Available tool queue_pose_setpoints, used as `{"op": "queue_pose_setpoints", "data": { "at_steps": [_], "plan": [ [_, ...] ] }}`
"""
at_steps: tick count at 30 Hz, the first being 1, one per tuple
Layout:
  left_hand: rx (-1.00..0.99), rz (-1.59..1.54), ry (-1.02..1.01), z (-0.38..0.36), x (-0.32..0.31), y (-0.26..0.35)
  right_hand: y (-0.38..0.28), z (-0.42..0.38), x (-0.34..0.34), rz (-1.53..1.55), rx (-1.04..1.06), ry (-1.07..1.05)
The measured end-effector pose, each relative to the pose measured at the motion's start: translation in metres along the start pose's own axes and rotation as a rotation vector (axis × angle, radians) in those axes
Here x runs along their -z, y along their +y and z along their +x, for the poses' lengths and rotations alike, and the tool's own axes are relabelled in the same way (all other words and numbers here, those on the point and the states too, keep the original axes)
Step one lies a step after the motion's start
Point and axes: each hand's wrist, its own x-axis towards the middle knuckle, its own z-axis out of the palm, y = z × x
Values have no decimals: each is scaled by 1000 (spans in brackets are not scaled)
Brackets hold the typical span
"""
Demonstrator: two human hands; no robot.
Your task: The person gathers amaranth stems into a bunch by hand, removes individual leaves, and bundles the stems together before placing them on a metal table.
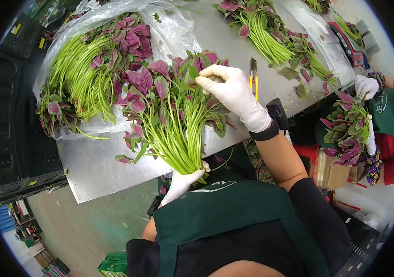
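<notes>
Our left hand pinches the amaranth bunch by its stems, our right hand presses its leaves, apron lettering unreadable.

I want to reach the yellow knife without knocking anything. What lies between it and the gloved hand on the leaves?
In the head view, only bare metal table lies between the right hand and the yellow utility knife, a narrow gap.

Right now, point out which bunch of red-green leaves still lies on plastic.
The big bunch at the far left, resting on the clear plastic bag. The others lie on the bare metal table or are held in hands.
</notes>
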Motion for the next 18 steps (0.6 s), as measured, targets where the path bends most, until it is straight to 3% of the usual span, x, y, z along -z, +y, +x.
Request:
{"op": "queue_pose_setpoints", "data": {
  "at_steps": [3,12,17,18],
  "plan": [
    [-1,-17,12,-1,-2,1,6,-2,3,-57,59,30],
    [13,-89,77,-2,-6,0,12,1,13,175,-99,19],
    [32,-219,98,-4,-7,0,53,33,65,711,-11,388],
    [37,-211,101,-4,-7,2,44,27,78,676,-3,310]
  ]
}}
